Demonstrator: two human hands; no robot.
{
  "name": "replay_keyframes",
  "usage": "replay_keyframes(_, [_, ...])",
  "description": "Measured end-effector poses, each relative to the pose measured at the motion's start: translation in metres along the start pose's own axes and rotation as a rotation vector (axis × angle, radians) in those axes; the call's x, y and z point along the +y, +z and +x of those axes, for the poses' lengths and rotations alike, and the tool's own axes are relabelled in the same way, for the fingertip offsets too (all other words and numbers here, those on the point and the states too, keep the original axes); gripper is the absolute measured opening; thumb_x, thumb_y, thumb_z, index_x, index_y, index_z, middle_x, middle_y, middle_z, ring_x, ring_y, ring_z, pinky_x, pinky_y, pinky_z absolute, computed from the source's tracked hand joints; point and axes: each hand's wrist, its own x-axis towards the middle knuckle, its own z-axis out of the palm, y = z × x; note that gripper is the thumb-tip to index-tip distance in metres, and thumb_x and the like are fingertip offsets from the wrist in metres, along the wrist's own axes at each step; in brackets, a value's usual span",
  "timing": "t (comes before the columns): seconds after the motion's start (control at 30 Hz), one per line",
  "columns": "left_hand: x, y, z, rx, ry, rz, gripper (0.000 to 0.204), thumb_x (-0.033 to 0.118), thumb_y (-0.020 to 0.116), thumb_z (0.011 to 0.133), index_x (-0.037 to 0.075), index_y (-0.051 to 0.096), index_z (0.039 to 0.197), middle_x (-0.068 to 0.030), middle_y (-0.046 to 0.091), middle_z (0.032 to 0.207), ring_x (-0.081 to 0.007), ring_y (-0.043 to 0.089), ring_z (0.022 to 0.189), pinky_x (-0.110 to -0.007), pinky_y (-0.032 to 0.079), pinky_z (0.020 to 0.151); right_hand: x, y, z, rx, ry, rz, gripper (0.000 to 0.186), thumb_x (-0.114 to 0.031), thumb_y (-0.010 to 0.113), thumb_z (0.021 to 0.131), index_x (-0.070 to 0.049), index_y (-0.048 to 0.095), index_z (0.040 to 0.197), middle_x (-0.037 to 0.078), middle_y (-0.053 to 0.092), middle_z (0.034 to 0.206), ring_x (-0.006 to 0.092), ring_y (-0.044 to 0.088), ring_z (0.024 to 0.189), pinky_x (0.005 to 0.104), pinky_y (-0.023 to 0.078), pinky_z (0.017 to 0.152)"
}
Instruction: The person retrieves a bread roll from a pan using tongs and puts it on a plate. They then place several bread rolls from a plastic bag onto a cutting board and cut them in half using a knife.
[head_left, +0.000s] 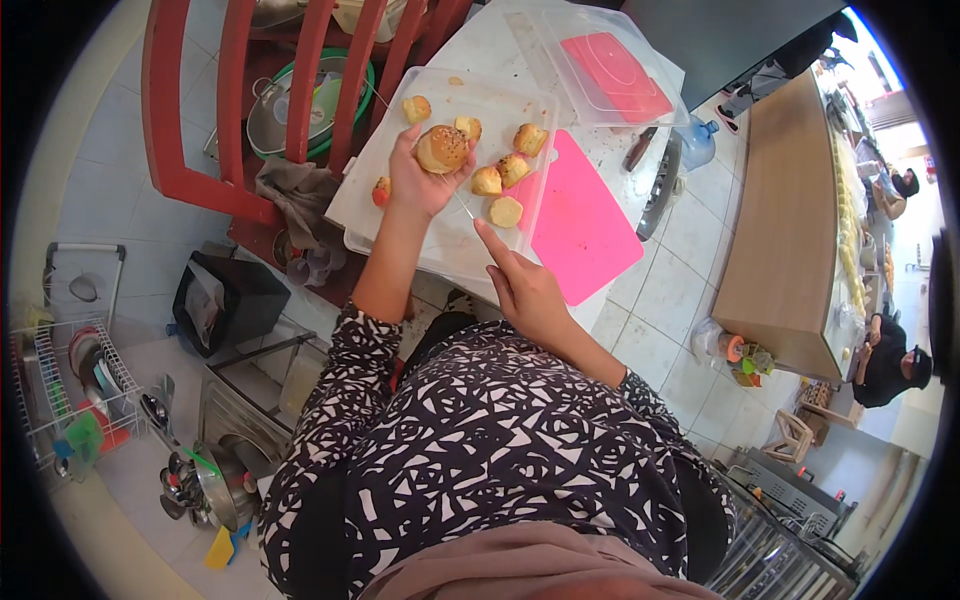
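My left hand (pixel 418 188) holds up a round golden bun (pixel 442 149) topped with seeds, its fingers curled about it. A thin knife (pixel 464 207) is in my right hand (pixel 532 296), the index finger stretched along it. The blade points up toward the bun's underside; whether it touches the bun I cannot tell. Below both hands lies a shallow translucent plastic tray (pixel 440 244). Several small bread pieces lie in it, among them a pale-faced piece (pixel 506 211) near the blade, a browned piece (pixel 530 139) at right and a reddish-topped piece (pixel 381 191) at left.
A pink cutting board (pixel 582 225) lies right of the tray, and a clear lid (pixel 557 60) behind it. A dark-handled knife (pixel 641 148) rests near the table's right edge. Red slats (pixel 235 100) stand at left. Two people work along the long counter (pixel 775 210) at right.
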Motion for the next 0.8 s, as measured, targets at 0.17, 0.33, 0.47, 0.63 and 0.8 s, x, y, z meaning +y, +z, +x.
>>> replay_keyframes(0.17, [-0.010, -0.003, 0.004, 0.193, 0.356, 0.117, 0.036, 0.037, 0.041, 0.090, 0.005, 0.048, 0.105, -0.0119, 0.055, 0.097, -0.0260, 0.057, 0.087, -0.039, 0.050, 0.077, -0.001, 0.009, 0.000, -0.013, 0.025, -0.074, 0.060, -0.011, 0.050, 0.083, -0.025, 0.026, 0.137, 0.010, 0.051, 0.066, 0.0295, 0.052, 0.048, 0.0385, 0.043, 0.044])
replay_keyframes(0.33, [-0.004, -0.010, 0.002, 0.178, 0.536, 0.262, 0.035, 0.038, 0.040, 0.092, 0.005, 0.047, 0.101, -0.0108, 0.052, 0.095, -0.0238, 0.057, 0.084, -0.038, 0.053, 0.069, -0.001, 0.014, -0.003, -0.036, 0.052, -0.127, 0.061, -0.011, 0.050, 0.083, -0.025, 0.026, 0.137, 0.009, 0.051, 0.066, 0.0283, 0.052, 0.048, 0.0379, 0.043, 0.044])
replay_keyframes(0.47, [0.002, -0.006, 0.004, 0.226, 0.601, 0.294, 0.035, 0.037, 0.038, 0.092, 0.004, 0.048, 0.099, -0.0104, 0.052, 0.094, -0.0227, 0.058, 0.081, -0.037, 0.053, 0.067, -0.004, 0.018, -0.003, -0.028, 0.034, -0.105, 0.061, -0.011, 0.050, 0.083, -0.026, 0.026, 0.137, 0.010, 0.052, 0.067, 0.0285, 0.052, 0.047, 0.0383, 0.043, 0.043])
replay_keyframes(0.63, [-0.022, 0.002, -0.001, 0.267, 0.767, 0.416, 0.032, 0.030, 0.032, 0.094, 0.003, 0.048, 0.095, -0.0093, 0.053, 0.088, -0.0199, 0.058, 0.076, -0.035, 0.053, 0.063, -0.006, 0.022, 0.024, 0.020, -0.005, -0.107, 0.061, -0.010, 0.049, 0.083, -0.025, 0.026, 0.137, 0.010, 0.053, 0.067, 0.0286, 0.052, 0.047, 0.0381, 0.043, 0.043])
replay_keyframes(0.8, [-0.016, 0.005, -0.002, 0.306, 0.781, 0.506, 0.031, 0.026, 0.030, 0.094, 0.002, 0.049, 0.091, -0.0087, 0.054, 0.083, -0.0186, 0.057, 0.072, -0.034, 0.052, 0.059, -0.008, 0.023, 0.035, 0.060, -0.028, -0.135, 0.060, -0.009, 0.050, 0.083, -0.022, 0.026, 0.137, 0.012, 0.054, 0.067, 0.0293, 0.054, 0.053, 0.0385, 0.043, 0.047])
